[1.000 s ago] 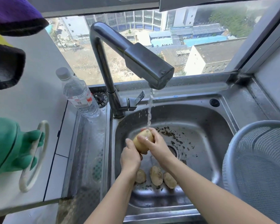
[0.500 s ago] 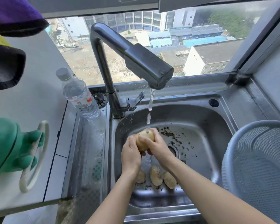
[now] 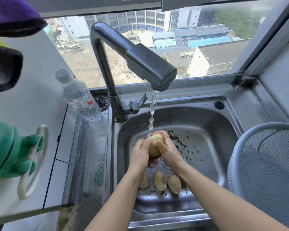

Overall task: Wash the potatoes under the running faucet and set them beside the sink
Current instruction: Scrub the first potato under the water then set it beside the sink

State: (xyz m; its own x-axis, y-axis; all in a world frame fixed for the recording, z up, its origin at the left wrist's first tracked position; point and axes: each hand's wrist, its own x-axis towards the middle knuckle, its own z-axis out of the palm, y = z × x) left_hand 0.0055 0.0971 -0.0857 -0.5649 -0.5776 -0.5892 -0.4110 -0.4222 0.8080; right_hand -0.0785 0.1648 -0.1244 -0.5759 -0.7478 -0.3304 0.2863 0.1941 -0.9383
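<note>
A pale yellow potato (image 3: 154,144) sits between both my hands over the middle of the steel sink (image 3: 223,130). My left hand (image 3: 139,157) wraps its left side and my right hand (image 3: 168,150) covers its right side. Water runs from the dark faucet (image 3: 147,67) in a thin stream onto the top of the potato. Three more potatoes lie on the sink floor near the front: a left potato (image 3: 144,181) partly hidden by my left forearm, a middle potato (image 3: 160,180) and a right potato (image 3: 174,183).
Dark peel and dirt bits (image 3: 180,144) are scattered over the sink floor. A grey mesh colander (image 3: 265,172) stands on the right rim. On the left, a water bottle (image 3: 79,97) stands by the ribbed drainboard (image 3: 90,155), and a green glove (image 3: 12,150) hangs nearby.
Both hands have turned the potato under the stream; my left hand has closed further around it. The three potatoes on the sink floor have not moved.
</note>
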